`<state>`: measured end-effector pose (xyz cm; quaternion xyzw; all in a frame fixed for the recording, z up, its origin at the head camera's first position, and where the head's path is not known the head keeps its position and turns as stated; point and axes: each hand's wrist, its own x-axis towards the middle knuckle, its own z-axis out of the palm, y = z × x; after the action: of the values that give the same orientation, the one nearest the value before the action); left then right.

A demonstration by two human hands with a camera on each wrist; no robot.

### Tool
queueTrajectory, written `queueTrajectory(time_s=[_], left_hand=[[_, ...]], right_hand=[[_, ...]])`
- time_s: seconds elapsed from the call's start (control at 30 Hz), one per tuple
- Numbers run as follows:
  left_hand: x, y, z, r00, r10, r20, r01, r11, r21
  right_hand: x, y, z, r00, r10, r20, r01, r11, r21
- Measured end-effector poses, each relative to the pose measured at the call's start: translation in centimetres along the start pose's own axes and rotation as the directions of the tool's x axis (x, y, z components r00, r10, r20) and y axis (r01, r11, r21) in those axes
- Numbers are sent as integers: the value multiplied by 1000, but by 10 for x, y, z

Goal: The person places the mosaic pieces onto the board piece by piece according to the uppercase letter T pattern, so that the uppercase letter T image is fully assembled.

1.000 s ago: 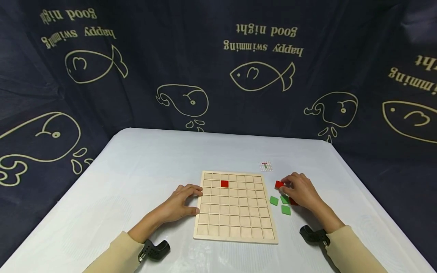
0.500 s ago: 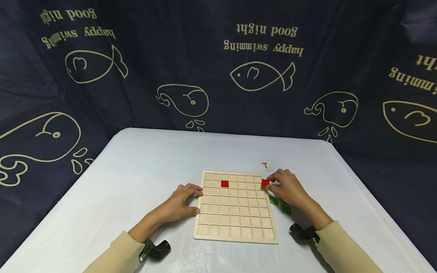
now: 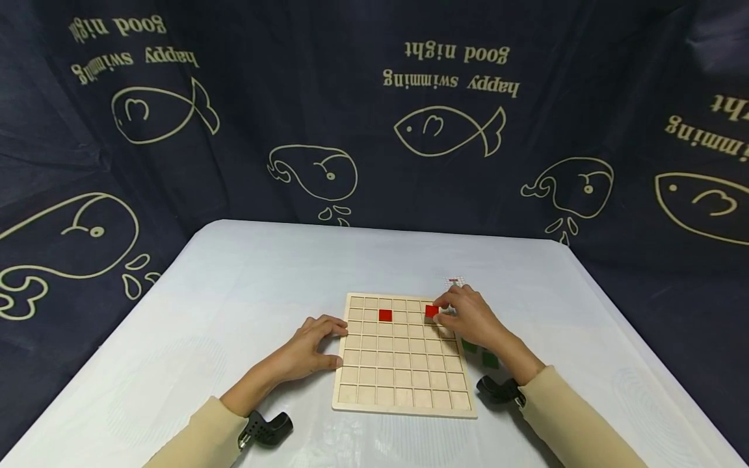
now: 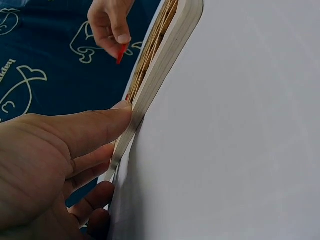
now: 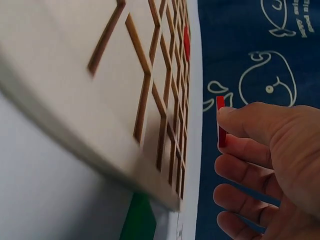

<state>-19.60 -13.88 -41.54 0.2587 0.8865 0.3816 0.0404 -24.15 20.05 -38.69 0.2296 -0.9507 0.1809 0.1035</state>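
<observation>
A thin red square tile [image 3: 431,311] is pinched between the thumb and finger of my right hand [image 3: 474,322], raised over the upper right of the wooden grid board [image 3: 404,377]. In the right wrist view the held red tile [image 5: 221,122] is seen edge-on, apart from the board. Another red tile [image 3: 385,315] lies in a cell of the second row from the top. My left hand [image 3: 304,348] touches the board's left edge with thumb and fingertips, holding nothing up. In the left wrist view its thumb [image 4: 107,127] presses against the board's side.
Green tiles [image 3: 490,359] lie right of the board, partly shaded and covered by my right forearm. A small pattern card [image 3: 454,281] sits beyond the board's top right corner, partly hidden by my right hand. Dark printed cloth [image 3: 374,182] hangs behind the white table [image 3: 263,260].
My right hand has carried the red tile left from the loose tiles to above the board's upper right, now covering part of the card. My left hand and the board have stayed put.
</observation>
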Motion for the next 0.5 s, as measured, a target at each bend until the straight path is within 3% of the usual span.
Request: queueTrajectory(time_s=[0.3,0.5], left_hand=[[0,0,0,1000,1,-4,-1,1000,10],[0,-2,2,1000,10,-11,-10,1000,-12]], right_hand=[[10,-10,6,997,-81,2,81,997,13],[17,-16,10,995,-90,48,89,996,10]])
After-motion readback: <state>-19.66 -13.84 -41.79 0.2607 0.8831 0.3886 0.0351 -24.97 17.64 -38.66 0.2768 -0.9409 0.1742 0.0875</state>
